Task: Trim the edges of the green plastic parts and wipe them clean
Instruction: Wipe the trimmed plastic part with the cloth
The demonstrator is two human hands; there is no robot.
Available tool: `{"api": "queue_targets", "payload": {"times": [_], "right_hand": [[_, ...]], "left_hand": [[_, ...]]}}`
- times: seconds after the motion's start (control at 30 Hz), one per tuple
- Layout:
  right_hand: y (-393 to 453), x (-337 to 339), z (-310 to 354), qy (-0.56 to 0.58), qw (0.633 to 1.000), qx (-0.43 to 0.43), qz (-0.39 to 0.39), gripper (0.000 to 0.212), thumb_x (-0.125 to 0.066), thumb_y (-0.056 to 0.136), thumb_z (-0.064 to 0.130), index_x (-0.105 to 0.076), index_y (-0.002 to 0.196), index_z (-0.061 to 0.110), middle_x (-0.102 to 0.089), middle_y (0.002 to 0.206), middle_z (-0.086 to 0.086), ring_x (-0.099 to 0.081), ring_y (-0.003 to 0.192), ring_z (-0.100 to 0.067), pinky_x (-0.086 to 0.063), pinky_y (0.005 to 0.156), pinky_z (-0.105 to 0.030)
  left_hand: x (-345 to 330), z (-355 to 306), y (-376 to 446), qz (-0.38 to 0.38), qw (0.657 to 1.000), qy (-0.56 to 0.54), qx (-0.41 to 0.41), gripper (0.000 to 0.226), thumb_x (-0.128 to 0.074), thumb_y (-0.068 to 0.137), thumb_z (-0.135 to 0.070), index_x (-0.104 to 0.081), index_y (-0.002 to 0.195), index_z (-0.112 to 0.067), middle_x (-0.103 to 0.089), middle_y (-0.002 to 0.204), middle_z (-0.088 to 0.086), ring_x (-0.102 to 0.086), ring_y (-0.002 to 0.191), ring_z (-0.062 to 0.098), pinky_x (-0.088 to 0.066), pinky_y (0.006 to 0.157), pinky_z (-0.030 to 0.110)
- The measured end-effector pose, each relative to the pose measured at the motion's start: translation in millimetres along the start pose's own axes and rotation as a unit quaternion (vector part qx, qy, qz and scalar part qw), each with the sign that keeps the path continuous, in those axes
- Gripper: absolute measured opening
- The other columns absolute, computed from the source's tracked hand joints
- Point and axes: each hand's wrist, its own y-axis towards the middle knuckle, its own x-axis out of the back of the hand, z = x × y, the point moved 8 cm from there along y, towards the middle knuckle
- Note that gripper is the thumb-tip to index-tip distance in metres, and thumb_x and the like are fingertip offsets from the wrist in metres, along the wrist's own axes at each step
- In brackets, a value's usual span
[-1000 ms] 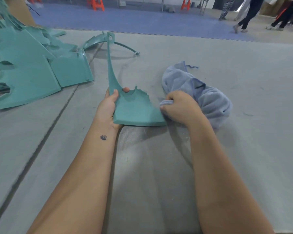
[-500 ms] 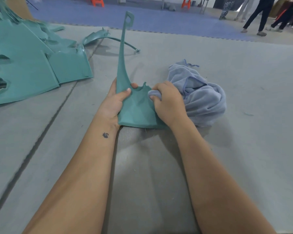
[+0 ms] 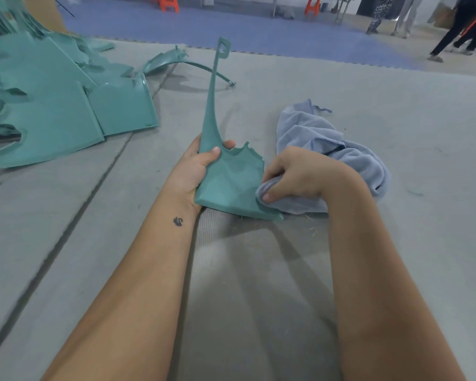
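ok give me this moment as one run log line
step: wiping | left hand: holds green part | right hand: presses blue cloth on part | pile of parts: left

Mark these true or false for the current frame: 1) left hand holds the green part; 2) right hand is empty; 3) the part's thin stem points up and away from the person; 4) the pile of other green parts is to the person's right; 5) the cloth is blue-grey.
1) True. The left hand grips the green part near where its stem widens.
2) False. The right hand grips a bunch of the cloth and presses it on the part's right edge.
3) True. The stem ends in a small loop at the far end.
4) False. The pile of green parts lies to the left, on the grey mat.
5) True.
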Motion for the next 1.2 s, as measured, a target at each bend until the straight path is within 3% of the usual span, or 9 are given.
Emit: {"api": "queue_targets", "payload": {"times": [0.17,0.37,0.47,0.63,0.8,0.9,1.0,1.07,1.2], "right_hand": [[10,3,-6,0.07,0.989,-0.038,-0.124,0.005,-0.071,0.079,0.018,-0.07,0.076,0.021,-0.068,0.077,-0.002,-0.062,0.081,-0.02,-0.048,0.067,-0.028],[10,2,14,-0.107,0.926,-0.016,-0.363,0.014,-0.048,0.087,0.01,-0.044,0.075,0.016,-0.044,0.079,0.001,-0.04,0.073,-0.026,-0.023,0.06,-0.032],[12,1,16,-0.111,0.929,0.007,-0.354,0.014,-0.046,0.09,0.012,-0.043,0.077,0.016,-0.043,0.081,0.002,-0.04,0.073,-0.025,-0.022,0.062,-0.032],[14,-2,20,-0.002,0.979,0.048,-0.198,0.012,-0.058,0.083,0.013,-0.062,0.074,0.02,-0.06,0.073,0.003,-0.056,0.079,-0.023,-0.045,0.063,-0.033],[4,-10,31,0.113,0.983,0.106,-0.103,0.002,-0.073,0.075,0.011,-0.075,0.076,0.011,-0.066,0.069,-0.007,-0.052,0.066,-0.009,-0.045,0.061,-0.027],[-2,2,27,0.221,0.949,0.115,-0.196,0.007,-0.071,0.081,0.011,-0.069,0.075,0.012,-0.059,0.065,0.006,-0.046,0.06,0.001,-0.039,0.059,-0.014],[-20,31,1,0.361,0.838,0.093,-0.399,0.011,-0.064,0.091,0.013,-0.059,0.084,0.019,-0.055,0.074,0.013,-0.048,0.066,0.007,-0.039,0.068,-0.008],[-25,38,-12,0.41,0.795,0.086,-0.438,0.01,-0.057,0.096,0.016,-0.056,0.09,0.024,-0.055,0.08,0.011,-0.051,0.075,0.001,-0.043,0.075,-0.013],[-21,32,4,0.344,0.832,0.128,-0.416,0.01,-0.057,0.096,0.013,-0.055,0.092,0.022,-0.053,0.078,0.015,-0.051,0.076,0.0,-0.042,0.075,-0.015]], "left_hand": [[0,1,0,0.003,1.0,-0.015,0.009,0.023,-0.04,0.1,0.0,-0.054,0.109,-0.016,-0.073,0.094,0.004,-0.072,0.081,0.024,-0.059,0.064,0.038],[-1,1,0,0.007,1.0,-0.016,0.012,0.025,-0.04,0.1,0.0,-0.053,0.113,-0.017,-0.072,0.099,0.008,-0.072,0.085,0.026,-0.059,0.063,0.038],[0,2,1,0.01,1.0,-0.014,0.013,0.024,-0.04,0.1,-0.001,-0.053,0.113,-0.017,-0.072,0.098,0.007,-0.072,0.086,0.027,-0.059,0.064,0.039],[2,3,2,0.005,1.0,-0.019,0.02,0.022,-0.04,0.1,0.0,-0.055,0.105,-0.016,-0.074,0.094,0.004,-0.073,0.08,0.026,-0.058,0.059,0.037],[2,5,-1,-0.015,0.998,-0.036,0.039,0.023,-0.037,0.099,-0.002,-0.057,0.104,-0.013,-0.07,0.095,0.005,-0.073,0.073,0.023,-0.058,0.056,0.034],[-5,4,-7,0.015,0.989,-0.129,0.073,0.03,-0.034,0.097,-0.024,-0.058,0.099,-0.006,-0.066,0.089,0.014,-0.068,0.078,0.03,-0.059,0.07,0.036],[-3,-6,-9,0.008,0.981,-0.185,0.057,0.044,-0.027,0.098,-0.038,-0.055,0.102,-0.004,-0.058,0.084,0.019,-0.059,0.086,0.033,-0.049,0.092,0.042],[-3,-6,-11,0.005,0.979,-0.191,0.07,0.038,-0.031,0.098,-0.036,-0.055,0.097,-0.006,-0.055,0.083,0.014,-0.058,0.082,0.03,-0.047,0.092,0.041],[-11,-2,-13,0.009,0.978,-0.189,0.092,0.028,-0.035,0.099,-0.036,-0.052,0.096,-0.014,-0.052,0.078,0.005,-0.056,0.082,0.023,-0.045,0.094,0.041]]}}
